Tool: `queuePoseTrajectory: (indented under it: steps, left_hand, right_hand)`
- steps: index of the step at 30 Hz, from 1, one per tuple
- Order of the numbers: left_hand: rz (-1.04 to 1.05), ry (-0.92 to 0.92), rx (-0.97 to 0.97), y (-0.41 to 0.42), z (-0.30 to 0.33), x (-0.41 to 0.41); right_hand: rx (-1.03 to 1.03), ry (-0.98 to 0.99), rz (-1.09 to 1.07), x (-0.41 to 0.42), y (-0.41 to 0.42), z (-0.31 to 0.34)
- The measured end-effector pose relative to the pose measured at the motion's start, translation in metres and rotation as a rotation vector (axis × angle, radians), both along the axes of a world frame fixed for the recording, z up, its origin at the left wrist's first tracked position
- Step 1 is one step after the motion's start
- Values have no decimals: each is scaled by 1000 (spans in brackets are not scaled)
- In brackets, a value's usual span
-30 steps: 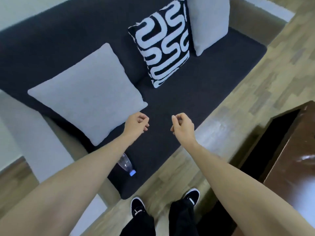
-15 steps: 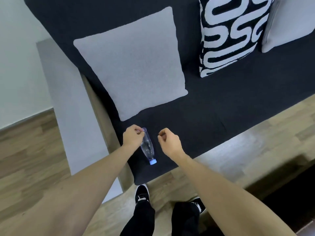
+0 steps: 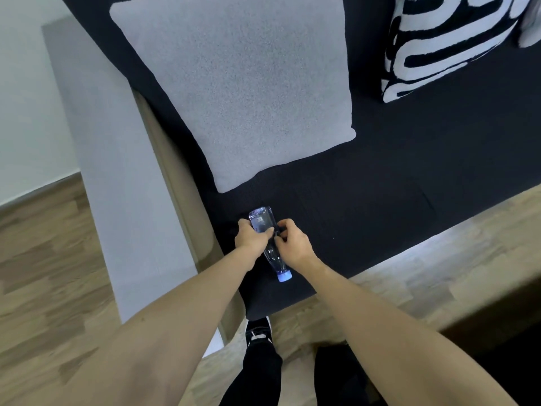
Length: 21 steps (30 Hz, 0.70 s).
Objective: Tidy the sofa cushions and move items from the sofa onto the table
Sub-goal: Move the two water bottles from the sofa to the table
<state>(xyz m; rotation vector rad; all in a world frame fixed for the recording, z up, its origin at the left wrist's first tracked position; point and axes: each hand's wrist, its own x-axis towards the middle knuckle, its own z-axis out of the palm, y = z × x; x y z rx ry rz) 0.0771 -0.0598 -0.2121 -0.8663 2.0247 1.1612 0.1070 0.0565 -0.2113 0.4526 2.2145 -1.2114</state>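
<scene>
Closest to the camera it's just legs and a black shoe [image 3: 259, 332] on the wood floor, right at the front edge of the sofa [image 3: 409, 177]. Both forearms run up from 6 o'clock and meet over the seat's front-left corner.

That's where the water bottle [image 3: 268, 244] is, lying flat on the dark seat just inside the armrest. Its long axis runs roughly 5 to 11 o'clock: blue cap [image 3: 284, 277] at the near end, pointing back at the person, clear base at the far end toward the cushions.

The left hand [image 3: 251, 238] is on the bottle's 9 o'clock side with fingers curled over the label part. The right hand [image 3: 292, 244] is at its 3 o'clock side, fingers [image 3: 282, 230] bent in against the same middle section. So both hands are pinching across the short width, not along the length. I'd call the left a real wrap; how firm the right is, I can't tell, it could just be touching. Neither is clearly nearer, both are right on it.

The bottle looks like it's resting on the fabric, not lifted yet. My guess is the next bit is a straight lift, then a swing toward the table, which isn't in shot.

Further back, the plain grey cushion [image 3: 240, 83] sits at 12 o'clock from the bottle, near but apart. The black-and-white patterned cushion [image 3: 445, 45] is off at 1 to 2 o'clock.
</scene>
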Motion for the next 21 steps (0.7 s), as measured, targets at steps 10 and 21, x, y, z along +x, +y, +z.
queuePoseTrajectory:
  steps: [10,21]
  left_hand:
    - [-27,118,53,-1,16,-9]
    - [-37,243,233,12,50,-24]
  right_hand:
    - [-96,238,33,5,16,19]
    - [-152,269,-47,-3,50,37]
